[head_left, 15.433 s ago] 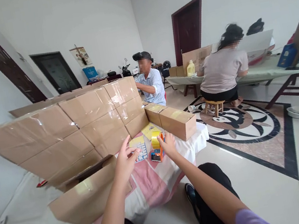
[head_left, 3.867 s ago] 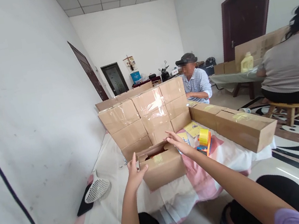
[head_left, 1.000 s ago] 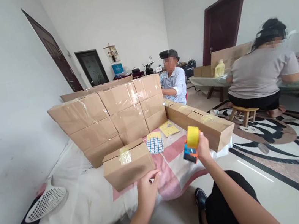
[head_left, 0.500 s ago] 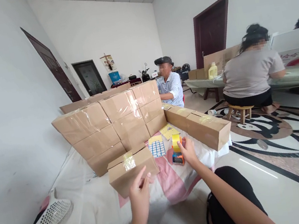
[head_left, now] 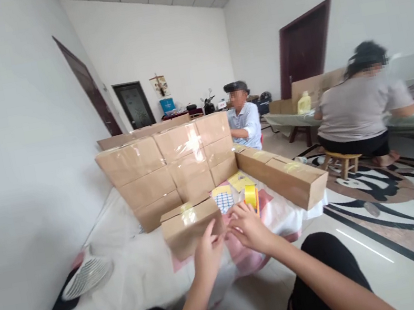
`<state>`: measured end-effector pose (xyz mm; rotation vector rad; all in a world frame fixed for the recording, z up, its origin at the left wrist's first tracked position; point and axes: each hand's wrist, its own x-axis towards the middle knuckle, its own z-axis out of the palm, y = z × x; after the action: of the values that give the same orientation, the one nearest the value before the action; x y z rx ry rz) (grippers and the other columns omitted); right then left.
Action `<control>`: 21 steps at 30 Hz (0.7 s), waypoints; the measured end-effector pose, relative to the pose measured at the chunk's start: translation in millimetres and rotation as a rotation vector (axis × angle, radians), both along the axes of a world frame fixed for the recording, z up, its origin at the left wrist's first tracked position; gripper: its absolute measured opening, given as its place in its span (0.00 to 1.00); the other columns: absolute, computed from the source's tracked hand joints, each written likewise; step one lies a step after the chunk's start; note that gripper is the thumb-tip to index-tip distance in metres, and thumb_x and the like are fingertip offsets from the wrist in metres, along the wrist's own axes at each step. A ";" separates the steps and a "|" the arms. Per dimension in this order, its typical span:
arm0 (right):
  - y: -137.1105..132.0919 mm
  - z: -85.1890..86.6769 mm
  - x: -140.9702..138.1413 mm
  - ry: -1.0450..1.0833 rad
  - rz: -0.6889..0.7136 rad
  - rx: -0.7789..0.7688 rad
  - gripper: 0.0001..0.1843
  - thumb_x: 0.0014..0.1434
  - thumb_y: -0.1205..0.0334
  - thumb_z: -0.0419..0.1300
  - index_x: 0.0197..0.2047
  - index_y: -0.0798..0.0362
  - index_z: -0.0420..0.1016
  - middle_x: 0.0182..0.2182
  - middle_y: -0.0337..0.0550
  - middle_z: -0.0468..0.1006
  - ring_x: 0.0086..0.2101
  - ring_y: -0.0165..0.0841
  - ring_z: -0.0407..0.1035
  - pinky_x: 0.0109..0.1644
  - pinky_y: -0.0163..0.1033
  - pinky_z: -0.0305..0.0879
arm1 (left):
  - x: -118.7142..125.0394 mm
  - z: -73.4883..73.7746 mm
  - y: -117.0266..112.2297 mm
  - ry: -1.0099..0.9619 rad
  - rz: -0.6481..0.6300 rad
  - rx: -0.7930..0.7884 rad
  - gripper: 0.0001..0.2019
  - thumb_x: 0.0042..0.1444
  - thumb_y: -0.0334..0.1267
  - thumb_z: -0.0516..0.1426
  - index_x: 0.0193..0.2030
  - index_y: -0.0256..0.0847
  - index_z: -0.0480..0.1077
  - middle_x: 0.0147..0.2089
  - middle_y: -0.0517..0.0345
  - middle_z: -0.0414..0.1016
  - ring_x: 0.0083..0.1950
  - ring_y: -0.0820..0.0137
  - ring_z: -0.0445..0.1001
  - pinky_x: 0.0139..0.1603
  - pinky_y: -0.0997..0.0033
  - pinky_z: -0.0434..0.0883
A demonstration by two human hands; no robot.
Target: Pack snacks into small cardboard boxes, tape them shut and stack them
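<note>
My left hand (head_left: 209,251) is beside the near right end of a taped cardboard box (head_left: 189,233). Its index finger stretches along the box while the thumb and other fingers press together; whatever they may pinch is too small to make out. Close by, my right hand (head_left: 251,228) reaches left with bent fingers apart, their tips almost at my left fingertips; I see nothing held in it. Just behind the right hand stands a tape dispenser (head_left: 252,198) with a yellow roll, its lower part hidden. A blue-gridded sheet (head_left: 223,201) and a yellow card (head_left: 240,181) lie beyond.
Stacked cardboard boxes (head_left: 169,167) form a wall at the back. A row of boxes (head_left: 295,177) runs along the right side. At left lies a white perforated scoop (head_left: 87,275). One person (head_left: 244,119) sits behind the boxes; another person (head_left: 362,106) sits on a stool at right.
My right hand has let go of the tape dispenser and moved left, up to my left hand. The left hand stays by the box's end. The whole view has shifted slightly.
</note>
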<state>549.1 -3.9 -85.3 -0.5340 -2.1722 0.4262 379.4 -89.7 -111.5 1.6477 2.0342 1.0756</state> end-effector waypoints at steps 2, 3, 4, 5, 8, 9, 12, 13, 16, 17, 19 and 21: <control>10.5 18.0 2.5 0.000 -0.070 0.062 0.08 0.63 0.65 0.57 0.34 0.49 0.76 0.42 0.49 0.77 0.46 0.46 0.67 0.54 0.57 0.59 | -7.6 0.4 1.6 0.099 0.063 -0.160 0.25 0.63 0.50 0.55 0.62 0.38 0.73 0.36 0.48 0.84 0.43 0.58 0.82 0.42 0.68 0.72; 18.1 29.3 2.4 0.034 -0.092 0.049 0.09 0.64 0.63 0.57 0.33 0.49 0.76 0.42 0.50 0.77 0.46 0.47 0.67 0.55 0.57 0.59 | -11.0 0.0 1.2 0.122 0.087 -0.199 0.21 0.62 0.48 0.57 0.56 0.40 0.77 0.33 0.49 0.84 0.42 0.58 0.83 0.40 0.68 0.71; 26.7 41.7 0.8 0.067 -0.097 0.017 0.10 0.65 0.59 0.56 0.33 0.48 0.76 0.43 0.50 0.76 0.47 0.47 0.66 0.56 0.58 0.59 | -13.7 -0.5 0.2 0.132 0.104 -0.211 0.17 0.60 0.48 0.58 0.49 0.41 0.80 0.31 0.50 0.83 0.41 0.57 0.83 0.39 0.68 0.71; 35.4 54.7 -2.5 0.082 -0.064 -0.021 0.11 0.66 0.56 0.56 0.33 0.48 0.76 0.45 0.51 0.75 0.49 0.48 0.66 0.58 0.58 0.59 | -15.4 -0.5 -1.2 0.133 0.117 -0.198 0.14 0.60 0.47 0.59 0.45 0.43 0.81 0.30 0.52 0.83 0.41 0.58 0.83 0.38 0.68 0.70; 56.6 89.6 -22.2 -0.007 0.156 -0.150 0.16 0.66 0.49 0.56 0.33 0.48 0.77 0.50 0.49 0.74 0.55 0.48 0.65 0.64 0.56 0.57 | -15.5 5.6 -4.6 0.151 0.163 -0.111 0.16 0.62 0.48 0.56 0.52 0.46 0.79 0.36 0.54 0.84 0.44 0.59 0.82 0.41 0.67 0.70; 61.5 97.8 -31.5 -0.061 0.228 -0.191 0.16 0.65 0.48 0.56 0.33 0.48 0.78 0.51 0.49 0.74 0.56 0.47 0.65 0.65 0.55 0.57 | -15.1 10.3 -4.6 0.168 0.188 -0.063 0.19 0.65 0.48 0.54 0.58 0.47 0.76 0.38 0.54 0.85 0.44 0.59 0.82 0.43 0.67 0.70; 73.3 109.6 -63.6 -0.214 0.338 -0.294 0.14 0.62 0.50 0.60 0.32 0.50 0.79 0.50 0.48 0.75 0.54 0.45 0.67 0.64 0.52 0.60 | -19.2 31.4 0.9 0.273 0.273 0.050 0.27 0.68 0.50 0.50 0.71 0.46 0.62 0.36 0.55 0.84 0.40 0.60 0.82 0.43 0.66 0.70; 77.4 110.1 -74.3 -0.248 0.351 -0.328 0.13 0.61 0.52 0.61 0.32 0.51 0.79 0.48 0.47 0.76 0.52 0.44 0.68 0.62 0.51 0.61 | -23.2 39.3 4.4 0.326 0.304 0.075 0.29 0.68 0.50 0.50 0.73 0.45 0.60 0.36 0.54 0.84 0.39 0.60 0.82 0.44 0.65 0.70; 90.9 106.5 -99.1 -0.277 0.356 -0.415 0.10 0.57 0.56 0.63 0.28 0.52 0.77 0.42 0.46 0.78 0.44 0.41 0.71 0.58 0.48 0.65 | -42.3 57.1 17.8 0.507 0.368 0.164 0.28 0.69 0.49 0.48 0.73 0.43 0.60 0.53 0.45 0.82 0.54 0.55 0.79 0.54 0.58 0.70; 95.3 104.8 -103.6 -0.270 0.347 -0.432 0.10 0.57 0.55 0.63 0.28 0.52 0.76 0.42 0.45 0.78 0.43 0.40 0.71 0.57 0.48 0.66 | -50.0 59.2 22.3 0.563 0.364 0.196 0.28 0.69 0.49 0.48 0.73 0.43 0.60 0.61 0.43 0.78 0.62 0.53 0.74 0.60 0.54 0.68; 102.5 102.2 -106.2 -0.245 0.322 -0.462 0.11 0.56 0.54 0.63 0.29 0.52 0.76 0.44 0.46 0.79 0.43 0.40 0.71 0.55 0.47 0.67 | -64.3 56.2 29.8 0.628 0.318 0.193 0.28 0.69 0.51 0.46 0.73 0.45 0.60 0.72 0.47 0.66 0.73 0.53 0.61 0.71 0.45 0.56; 106.8 100.8 -102.1 -0.201 0.323 -0.524 0.12 0.55 0.52 0.63 0.30 0.52 0.76 0.49 0.47 0.79 0.46 0.41 0.72 0.54 0.47 0.67 | -74.8 45.7 34.2 0.625 0.246 0.105 0.28 0.70 0.52 0.44 0.72 0.49 0.61 0.74 0.53 0.63 0.76 0.54 0.57 0.75 0.37 0.45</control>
<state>446.9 102.8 15.6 -0.5203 -2.3454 1.1820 304.6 -55.6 -65.8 2.0135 2.6630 0.8094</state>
